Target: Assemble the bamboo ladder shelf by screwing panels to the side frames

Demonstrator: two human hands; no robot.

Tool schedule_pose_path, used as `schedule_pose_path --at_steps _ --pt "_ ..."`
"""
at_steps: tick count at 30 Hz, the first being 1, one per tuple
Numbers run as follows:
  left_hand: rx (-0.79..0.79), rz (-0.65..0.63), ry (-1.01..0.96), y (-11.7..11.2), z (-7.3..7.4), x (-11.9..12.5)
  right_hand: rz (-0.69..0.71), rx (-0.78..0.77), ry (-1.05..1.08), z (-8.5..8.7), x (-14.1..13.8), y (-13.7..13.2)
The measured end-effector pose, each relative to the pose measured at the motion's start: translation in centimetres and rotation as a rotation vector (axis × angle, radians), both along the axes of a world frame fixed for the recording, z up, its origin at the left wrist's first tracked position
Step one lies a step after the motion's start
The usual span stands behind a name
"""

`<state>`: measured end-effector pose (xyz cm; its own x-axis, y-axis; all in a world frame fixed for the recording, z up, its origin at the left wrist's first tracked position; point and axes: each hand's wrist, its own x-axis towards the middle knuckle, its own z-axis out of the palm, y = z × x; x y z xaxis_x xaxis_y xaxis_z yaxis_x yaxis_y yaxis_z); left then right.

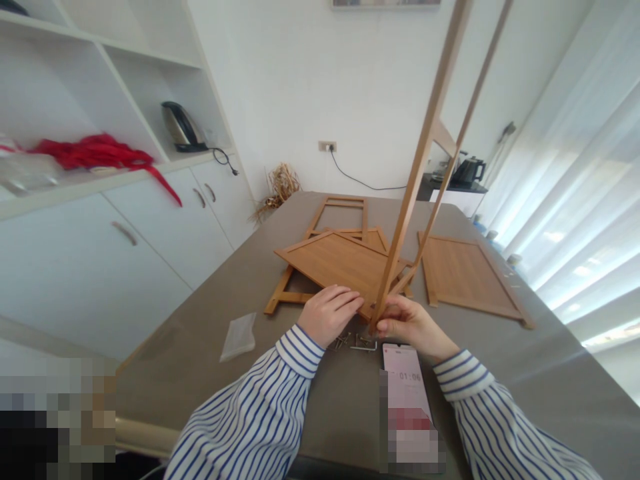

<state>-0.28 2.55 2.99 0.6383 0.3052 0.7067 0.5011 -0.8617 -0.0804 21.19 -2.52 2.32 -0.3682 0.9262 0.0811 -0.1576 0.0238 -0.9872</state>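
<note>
Gripping the lower end of a tall, slim-barred frame of light brown wood (pixel 411 193) between thumb and fingers, the right hand (pixel 417 327) apparently keeps it from tipping on the grey tabletop (pixel 200 373). Beside a flat brown wooden panel (pixel 345 260), the left hand (pixel 330 315) lies palm down, fingers slightly bent; whether it holds anything cannot be told. Small metal screws (pixel 341 341) and a thin, L-shaped metal hex key (pixel 367 347) lie near both hands, presumably for easy reach.
</note>
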Motion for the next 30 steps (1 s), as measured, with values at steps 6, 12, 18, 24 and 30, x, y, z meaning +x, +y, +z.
schedule_pose_path --at_steps 6,12,18,24,30 --pt "0.001 0.013 -0.004 0.1 0.1 0.1 -0.011 0.000 0.013 0.3 0.0 -0.2" --pt "0.004 0.002 0.016 0.1 0.1 0.1 -0.015 0.041 0.006 0.4 0.0 -0.3" --pt "-0.016 0.016 0.023 -0.1 0.3 0.2 -0.007 0.083 -0.016 0.6 0.0 -0.3" --pt "-0.029 0.008 0.023 -0.2 0.4 0.2 0.002 0.066 -0.020 1.0 -0.2 -0.4" --pt "-0.037 0.017 0.013 -0.2 0.7 0.2 -0.008 0.096 -0.047 1.4 -0.2 -0.5"
